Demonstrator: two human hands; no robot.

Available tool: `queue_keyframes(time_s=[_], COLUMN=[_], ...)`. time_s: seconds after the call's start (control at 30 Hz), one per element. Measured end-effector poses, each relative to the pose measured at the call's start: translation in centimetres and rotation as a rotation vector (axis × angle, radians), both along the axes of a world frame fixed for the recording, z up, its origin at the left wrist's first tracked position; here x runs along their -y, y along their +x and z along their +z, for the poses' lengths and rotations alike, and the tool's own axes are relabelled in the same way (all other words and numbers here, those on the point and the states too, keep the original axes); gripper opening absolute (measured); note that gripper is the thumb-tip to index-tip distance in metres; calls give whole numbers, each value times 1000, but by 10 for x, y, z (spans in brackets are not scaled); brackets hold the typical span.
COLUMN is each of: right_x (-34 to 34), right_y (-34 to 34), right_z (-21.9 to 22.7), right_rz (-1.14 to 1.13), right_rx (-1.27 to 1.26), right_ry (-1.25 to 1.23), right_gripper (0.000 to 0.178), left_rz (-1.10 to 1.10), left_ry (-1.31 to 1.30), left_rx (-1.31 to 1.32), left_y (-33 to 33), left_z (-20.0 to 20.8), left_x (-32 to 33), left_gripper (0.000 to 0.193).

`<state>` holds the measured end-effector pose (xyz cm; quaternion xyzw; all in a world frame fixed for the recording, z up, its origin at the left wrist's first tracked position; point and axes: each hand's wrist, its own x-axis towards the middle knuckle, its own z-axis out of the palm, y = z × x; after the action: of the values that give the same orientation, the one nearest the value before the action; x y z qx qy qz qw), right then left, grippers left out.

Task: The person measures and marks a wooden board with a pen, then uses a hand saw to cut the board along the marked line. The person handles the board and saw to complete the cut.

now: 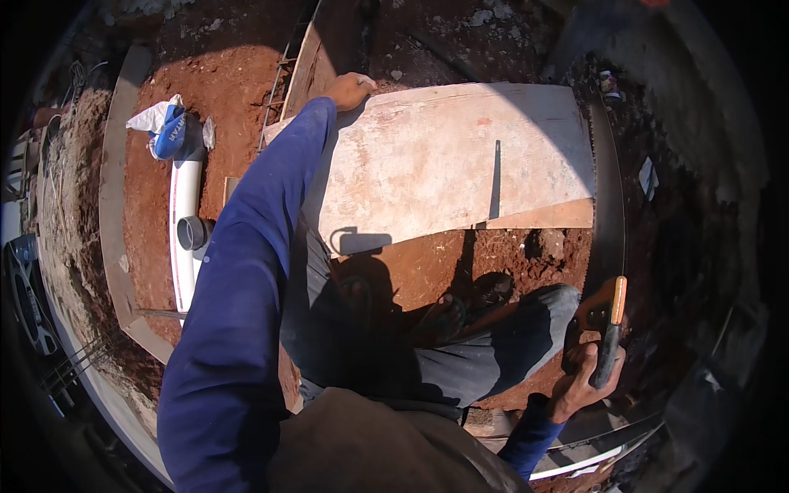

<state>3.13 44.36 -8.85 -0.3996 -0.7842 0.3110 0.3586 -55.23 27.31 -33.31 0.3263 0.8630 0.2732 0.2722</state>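
A pale, worn plywood board (444, 156) lies in front of me, its near edge cut at a slant. My left hand (351, 91) is closed over its far left edge, with the arm stretched across the board's left end. Off to the right, my right hand (579, 384) wraps round the orange and black handle of a handsaw (609, 205). The saw's broad blade points away from me, beside the board's right end; whether the two touch I cannot tell. A narrow dark stripe (496, 181) runs in from the board's near edge.
Red soil surrounds the board, and my bent legs (501, 345) are close to its near side. At the left lies a white pipe (185, 246) with a dark grey fitting (193, 233) and a blue-white bag (168, 131) at its far end. A long plank (115, 197) borders the soil.
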Motion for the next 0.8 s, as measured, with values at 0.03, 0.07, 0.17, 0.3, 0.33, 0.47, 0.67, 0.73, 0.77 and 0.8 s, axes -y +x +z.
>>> queue_keyframes(time_s=[0.03, 0.07, 0.17, 0.3, 0.33, 0.47, 0.67, 0.73, 0.77, 0.8], right_x=[3, 6, 14, 16, 16, 17, 13, 17, 22, 24], right_y=[2, 4, -7, -21, -23, -28, -48, -58, -64, -68], right_z=[-1, -1, -4, -12, -11, 1, 14, 25, 34, 38], right_rz=[-27, -55, -68, -72, -80, -60, -25, -11, -1, 12], right_rx=[-13, -27, -101, -176, -176, -203, -250, -272, -280, -288], right_ry=[-27, -55, -176, -199, -199, -292, -279, -268, -287, -308], right_gripper=[28, 28, 28, 32, 33, 37, 40, 41, 42, 43], left_rz=[19, 38, 117, 166, 145, 222, 182, 158, 148, 141], left_ry=[-34, -69, -165, -325, -380, -272, -331, -358, -374, -394], left_rx=[31, 62, -27, -266, -299, -436, -445, -417, -395, -374], left_y=[6, 14, 15, 16, 25, 48, 17, 17, 20, 22], left_z=[7, 14, 28, 5, 14, 68, 169, 186, 193, 199], left_x=[-1, -1, 22, 30, 19, 2, -24, -22, -21, -19], left_gripper=[40, 42, 47, 66, 69, 74, 72, 73, 73, 73])
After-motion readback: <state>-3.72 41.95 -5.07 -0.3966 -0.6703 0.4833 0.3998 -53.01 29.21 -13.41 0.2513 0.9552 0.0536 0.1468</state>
